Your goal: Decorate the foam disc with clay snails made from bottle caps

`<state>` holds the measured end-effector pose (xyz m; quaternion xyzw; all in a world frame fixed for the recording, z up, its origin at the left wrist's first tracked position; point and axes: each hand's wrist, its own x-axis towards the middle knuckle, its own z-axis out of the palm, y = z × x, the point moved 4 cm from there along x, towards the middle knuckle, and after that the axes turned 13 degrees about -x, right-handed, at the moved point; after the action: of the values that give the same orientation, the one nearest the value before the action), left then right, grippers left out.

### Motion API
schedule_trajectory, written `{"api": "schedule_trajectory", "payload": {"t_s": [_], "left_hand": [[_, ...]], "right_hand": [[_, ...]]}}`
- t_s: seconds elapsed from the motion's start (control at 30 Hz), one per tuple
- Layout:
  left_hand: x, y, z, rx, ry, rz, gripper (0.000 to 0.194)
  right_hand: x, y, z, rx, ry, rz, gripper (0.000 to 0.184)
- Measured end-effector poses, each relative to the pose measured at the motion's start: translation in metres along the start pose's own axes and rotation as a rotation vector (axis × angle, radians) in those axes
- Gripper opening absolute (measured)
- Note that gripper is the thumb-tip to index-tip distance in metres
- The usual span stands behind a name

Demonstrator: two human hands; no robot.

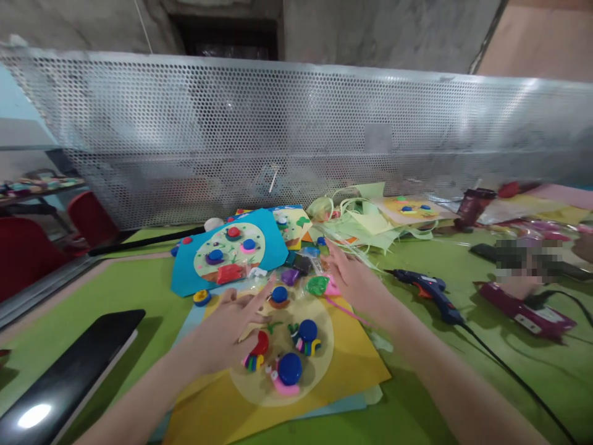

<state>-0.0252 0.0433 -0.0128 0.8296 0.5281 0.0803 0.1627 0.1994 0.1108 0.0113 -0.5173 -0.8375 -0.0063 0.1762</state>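
My left hand [227, 327] rests over the left part of a yellow sheet [343, 371] with a paler round panel, its fingers apart and nothing seen in them. On the panel are snail-like clay figures with blue caps [290, 369], a red-capped one [262, 341] beside my left hand, and a blue-topped piece with a brown base [278, 296]. My right hand [345, 269] reaches past the sheet's far edge, fingers stretched forward and apart, by small bags of green clay [317, 285] and purple clay [290, 276]. Whatever its fingertips touch is hard to make out.
A blue card with clay figures [273, 241] lies behind. Pale green paper strips [356, 213] are heaped at the back. A glue gun [428, 290] with a cord lies at right, near a maroon device [528, 309]. A black phone-like slab [78, 371] lies left. A perforated metal screen [301, 136] stands behind.
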Motion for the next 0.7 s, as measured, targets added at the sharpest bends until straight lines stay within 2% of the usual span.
{"api": "schedule_trajectory", "payload": {"t_s": [0.27,0.53,0.7], "left_hand": [[0.003,0.002,-0.004,-0.045,-0.018,0.013,0.087],[0.004,-0.001,-0.004,-0.027,-0.014,-0.004,0.084],[0.006,-0.003,-0.003,0.018,-0.01,-0.05,0.076]], "right_hand": [[0.0,0.001,-0.003,-0.116,-0.078,0.029,0.052],[0.001,0.012,-0.006,-0.251,-0.19,0.051,0.061],[0.004,0.026,0.002,-0.261,-0.237,0.093,0.046]]}}
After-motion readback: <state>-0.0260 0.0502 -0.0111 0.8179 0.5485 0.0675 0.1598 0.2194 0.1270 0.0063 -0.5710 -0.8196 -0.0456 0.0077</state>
